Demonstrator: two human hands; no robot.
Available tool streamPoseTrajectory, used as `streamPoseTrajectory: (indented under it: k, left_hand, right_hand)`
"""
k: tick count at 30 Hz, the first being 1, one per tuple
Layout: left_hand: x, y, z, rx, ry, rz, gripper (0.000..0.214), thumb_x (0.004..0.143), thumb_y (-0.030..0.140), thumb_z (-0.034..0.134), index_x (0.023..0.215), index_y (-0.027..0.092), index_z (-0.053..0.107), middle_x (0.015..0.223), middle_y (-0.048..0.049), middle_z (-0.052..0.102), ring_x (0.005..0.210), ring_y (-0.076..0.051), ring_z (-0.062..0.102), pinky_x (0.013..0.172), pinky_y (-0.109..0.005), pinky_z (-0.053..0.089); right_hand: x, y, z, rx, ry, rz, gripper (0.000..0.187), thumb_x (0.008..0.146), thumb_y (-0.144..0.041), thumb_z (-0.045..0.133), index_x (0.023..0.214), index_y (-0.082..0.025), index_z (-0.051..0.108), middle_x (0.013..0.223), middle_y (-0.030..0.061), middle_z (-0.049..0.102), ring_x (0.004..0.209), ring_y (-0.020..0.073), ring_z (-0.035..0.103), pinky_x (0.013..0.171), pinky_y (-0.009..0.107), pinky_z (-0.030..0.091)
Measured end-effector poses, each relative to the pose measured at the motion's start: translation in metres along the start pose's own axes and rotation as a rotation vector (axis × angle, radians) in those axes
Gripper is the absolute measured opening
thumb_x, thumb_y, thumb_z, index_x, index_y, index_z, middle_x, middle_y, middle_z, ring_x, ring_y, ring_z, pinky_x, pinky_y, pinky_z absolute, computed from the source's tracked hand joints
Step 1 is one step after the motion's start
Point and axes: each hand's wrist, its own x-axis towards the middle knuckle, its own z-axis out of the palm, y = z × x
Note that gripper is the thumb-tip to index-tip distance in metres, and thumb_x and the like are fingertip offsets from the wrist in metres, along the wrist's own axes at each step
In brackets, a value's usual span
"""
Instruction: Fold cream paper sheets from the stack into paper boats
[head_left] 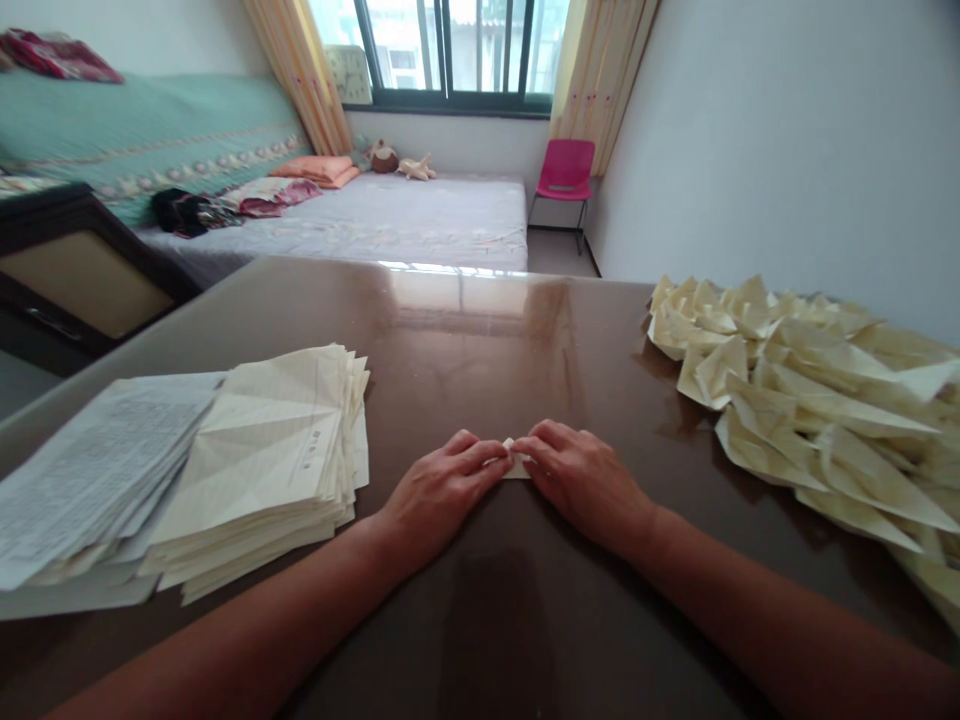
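A small folded piece of cream paper (517,468) lies on the brown tabletop, mostly covered by my fingers. My left hand (448,482) grips its left side, thumb and fingertips pressed together on it. From the other side my right hand (581,475) pinches the same paper, its fingertips almost meeting those of the left. Only the paper's lower edge and a little tip at the top show between the hands. Its full shape is hidden.
Left of my hands sits a stack of creased cream sheets (262,430), beside printed papers (97,470). Many folded paper boats (817,410) crowd the table's right side by the wall. Beyond the glossy table (450,330) are a bed (420,215) and a pink chair (566,170).
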Motion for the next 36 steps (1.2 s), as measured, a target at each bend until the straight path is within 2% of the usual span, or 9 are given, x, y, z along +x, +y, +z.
streamPoseTrajectory:
  k: [4,7,13,20,25,27,29,32,36]
  left_hand:
    - [-0.001,0.007,-0.005,0.111,-0.118,0.014,0.034,0.094,0.02,0.048,0.127,0.013,0.053,0.121,-0.0075,0.061,0.102,-0.02,0.053,0.091,-0.035,0.051]
    - [-0.003,0.015,-0.008,0.204,-0.204,-0.024,0.04,0.091,0.016,0.05,0.131,0.012,0.049,0.126,-0.0096,0.059,0.105,-0.024,0.053,0.088,-0.038,0.051]
    - [-0.007,0.022,-0.016,0.279,-0.296,-0.048,0.037,0.091,0.014,0.049,0.128,0.012,0.053,0.123,-0.0095,0.06,0.106,-0.024,0.054,0.085,-0.037,0.05]
    - [-0.009,0.023,-0.021,0.339,-0.263,-0.068,0.031,0.089,0.012,0.049,0.118,0.014,0.059,0.116,-0.0079,0.063,0.099,-0.022,0.056,0.073,-0.033,0.049]
    - [-0.012,0.013,-0.014,0.168,-0.109,-0.085,0.028,0.09,0.016,0.047,0.114,0.019,0.06,0.111,-0.0043,0.064,0.096,-0.02,0.056,0.078,-0.033,0.049]
    - [-0.013,0.009,-0.011,0.067,-0.034,-0.108,0.025,0.092,0.019,0.046,0.113,0.023,0.059,0.111,-0.0024,0.063,0.096,-0.018,0.056,0.084,-0.032,0.048]
    - [-0.012,0.007,-0.008,0.015,0.015,-0.144,0.023,0.093,0.021,0.047,0.113,0.023,0.057,0.111,-0.002,0.062,0.097,-0.017,0.056,0.086,-0.031,0.047]
    - [-0.012,0.005,-0.006,-0.004,0.046,-0.204,0.02,0.092,0.026,0.049,0.111,0.021,0.053,0.11,-0.0038,0.061,0.097,-0.017,0.058,0.083,-0.029,0.048]
    - [-0.013,0.006,-0.008,-0.007,0.025,-0.26,0.024,0.089,0.035,0.054,0.108,0.021,0.049,0.106,-0.004,0.06,0.095,-0.018,0.059,0.078,-0.03,0.049]
  right_hand:
    - [-0.007,-0.01,-0.002,-0.204,-0.014,-0.127,0.032,0.094,-0.021,0.048,0.126,-0.02,0.054,0.105,0.0072,0.063,0.094,0.0203,0.055,0.073,0.032,0.041]
    - [-0.016,-0.021,-0.003,-0.336,0.005,-0.137,0.039,0.09,-0.014,0.05,0.128,-0.01,0.053,0.109,0.0119,0.062,0.092,0.0234,0.053,0.068,0.037,0.043]
    - [-0.033,-0.034,-0.002,-0.435,0.007,-0.065,0.032,0.08,-0.006,0.052,0.108,-0.009,0.066,0.107,0.0149,0.062,0.091,0.0265,0.052,0.068,0.043,0.046]
    - [-0.037,-0.043,0.0,-0.444,-0.069,-0.04,0.021,0.077,-0.005,0.053,0.086,-0.012,0.07,0.1,0.017,0.063,0.088,0.0273,0.053,0.059,0.039,0.043]
    - [-0.022,-0.026,-0.013,-0.291,-0.081,-0.047,0.017,0.082,-0.008,0.055,0.09,-0.014,0.068,0.089,0.011,0.064,0.08,0.0229,0.056,0.063,0.035,0.042]
    - [-0.013,-0.011,-0.016,-0.15,-0.047,-0.01,0.014,0.087,-0.016,0.055,0.096,-0.018,0.065,0.09,0.0077,0.065,0.084,0.021,0.058,0.069,0.033,0.043]
    - [-0.005,0.001,-0.016,0.016,0.009,0.046,0.021,0.092,-0.029,0.052,0.109,-0.02,0.06,0.099,0.007,0.065,0.093,0.0206,0.058,0.075,0.032,0.043]
    - [0.0,0.011,-0.008,0.258,0.037,0.05,0.041,0.086,-0.044,0.06,0.119,-0.021,0.053,0.107,0.0058,0.063,0.097,0.0195,0.057,0.078,0.03,0.045]
    - [-0.002,0.009,-0.001,0.398,0.041,0.043,0.049,0.075,-0.04,0.073,0.116,-0.022,0.053,0.106,0.0038,0.062,0.092,0.0181,0.056,0.077,0.029,0.045]
